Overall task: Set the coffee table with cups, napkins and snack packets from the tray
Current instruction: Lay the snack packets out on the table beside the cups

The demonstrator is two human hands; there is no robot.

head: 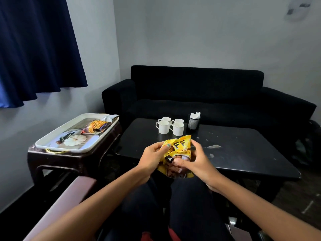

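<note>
A grey-walled sitting room with a black sofa (199, 94) across the back. At left of frame, a white tray (52, 139) still carries one snack packet (96, 126). At centre, four cups (171, 125) and a napkin holder (193, 121) stand on the coffee table (243, 153). Low centre, the left hand (152, 158) and right hand (194, 160), fingers curled, grip a yellow packet (177, 153) over the table's near edge. It would best be laid flat, clear of the cups.
</note>
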